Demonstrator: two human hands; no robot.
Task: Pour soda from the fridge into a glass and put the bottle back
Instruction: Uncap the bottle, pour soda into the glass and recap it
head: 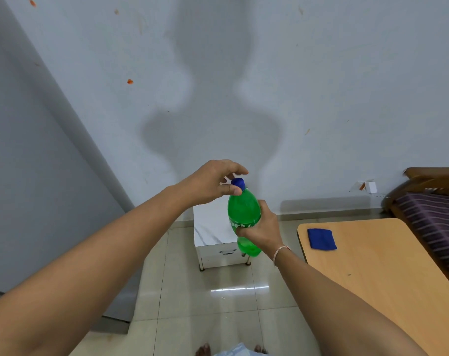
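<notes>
A green soda bottle [244, 210] with a blue cap [238, 183] is held upright in mid-air at the centre of the head view. My right hand [263, 227] grips its middle, over the label. My left hand [213, 182] is at the top, thumb and fingers around the blue cap. The grey fridge [25, 163] fills the left side, its door closed. No glass is in view.
A small white cabinet [213, 237] stands against the wall behind the bottle. A wooden table [385, 273] with a blue cloth [321, 239] is at the right, and a bed with a striped cover [434, 217] beyond it. Tiled floor lies below.
</notes>
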